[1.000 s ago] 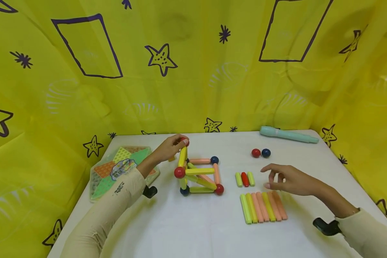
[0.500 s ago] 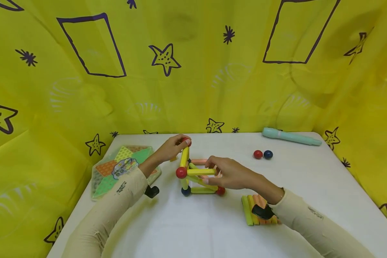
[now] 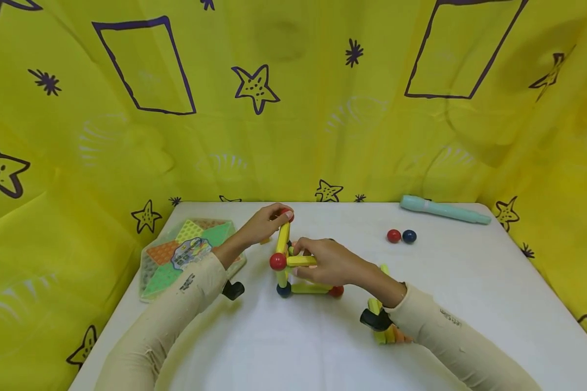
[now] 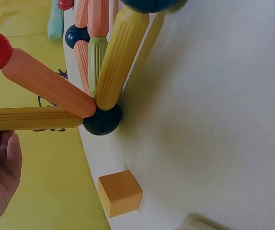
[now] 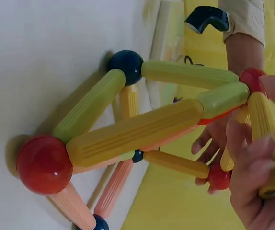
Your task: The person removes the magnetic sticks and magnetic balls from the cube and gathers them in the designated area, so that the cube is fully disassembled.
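Observation:
A frame of magnetic rods and balls stands on the table, with a red ball (image 3: 278, 262) at its upper front corner and a blue ball (image 3: 283, 290) below. My left hand (image 3: 260, 225) holds the red ball (image 5: 219, 177) at the upper back corner. Thumb and fingers of my right hand (image 3: 336, 262) pinch a yellow rod (image 5: 266, 139) that points right from the upper front ball. The rod's far end is free in the right wrist view. A long yellow diagonal rod (image 5: 137, 132) slopes to a lower red ball (image 5: 45, 165). My right hand hides part of the frame in the head view.
Loose rods (image 3: 380, 336) lie partly under my right forearm. A red ball (image 3: 393, 235) and a blue ball (image 3: 409, 236) sit farther right, before a mint-green tube (image 3: 445, 210). At left is a flat case (image 3: 163, 255); an orange block (image 4: 120, 192) lies near the frame.
My right hand has moved left from above the loose rods to the frame and now grips the yellow rod. The left hand stays on the upper back red ball.

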